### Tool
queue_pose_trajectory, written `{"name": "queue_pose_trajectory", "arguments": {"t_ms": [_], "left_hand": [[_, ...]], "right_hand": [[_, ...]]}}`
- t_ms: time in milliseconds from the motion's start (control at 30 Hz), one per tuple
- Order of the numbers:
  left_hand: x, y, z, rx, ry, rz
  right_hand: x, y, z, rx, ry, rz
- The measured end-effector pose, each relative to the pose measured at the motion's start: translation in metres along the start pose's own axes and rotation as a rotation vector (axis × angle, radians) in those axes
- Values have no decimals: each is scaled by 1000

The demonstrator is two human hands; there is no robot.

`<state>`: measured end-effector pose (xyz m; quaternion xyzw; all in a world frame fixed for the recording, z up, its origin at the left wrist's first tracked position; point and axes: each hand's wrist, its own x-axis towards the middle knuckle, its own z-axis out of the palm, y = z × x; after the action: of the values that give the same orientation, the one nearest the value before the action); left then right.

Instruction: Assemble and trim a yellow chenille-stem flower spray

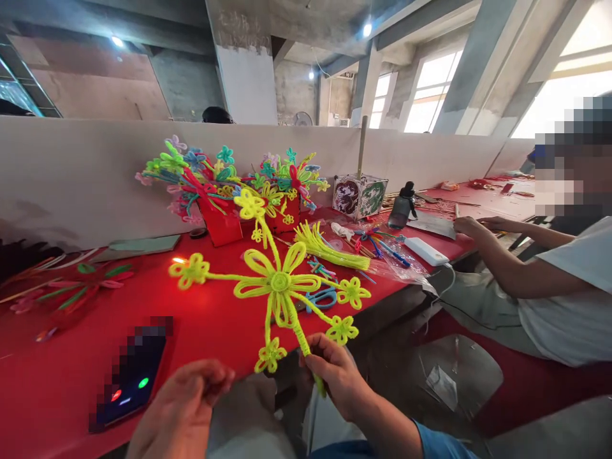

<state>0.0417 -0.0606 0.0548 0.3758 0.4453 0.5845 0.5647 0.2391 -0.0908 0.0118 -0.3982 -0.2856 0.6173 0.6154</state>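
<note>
Two hands in view: my right hand (335, 373) pinches the stem of the yellow pipe-cleaner flower (280, 284), held upright over the near edge of the red table (215, 325), while my left hand (184, 405) hangs just beside it, fingers loosely curled and holding nothing. Risk as I judge it: the thin stem could bend or twist under the pinch, so the small side blossoms droop or snag. The scissors (320, 298) and the phone (131, 376) lie close below and could be knocked.
</note>
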Motion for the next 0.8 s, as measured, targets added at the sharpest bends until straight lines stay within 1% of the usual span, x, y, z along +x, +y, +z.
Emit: {"name": "queue_pose_trajectory", "arguments": {"t_ms": [100, 167, 267, 333, 400, 500, 567, 700, 800], "left_hand": [[0, -8, 12, 102, -19, -81], [1, -13, 14, 131, -75, -108], [1, -19, 16, 56, -183, -155], [0, -19, 19, -12, -203, -191], [-3, -18, 24, -86, -179, -213], [-8, -15, 30, -164, -96, -207], [-12, -14, 32, -173, -52, -197], [-15, -14, 35, -179, -5, -185], [-15, -15, 38, -184, 29, -182]], "right_hand": [[-11, 8, 3, -86, -57, 42], [-17, 14, 4, -141, -108, 55], [-26, 22, 2, -189, -142, 88], [-32, 25, 1, -208, -151, 114], [-37, 28, 1, -232, -181, 136], [-42, 30, 1, -248, -219, 141], [-44, 33, 2, -228, -227, 156], [-45, 38, 3, -201, -243, 181], [-44, 36, -2, -230, -268, 178]]}}
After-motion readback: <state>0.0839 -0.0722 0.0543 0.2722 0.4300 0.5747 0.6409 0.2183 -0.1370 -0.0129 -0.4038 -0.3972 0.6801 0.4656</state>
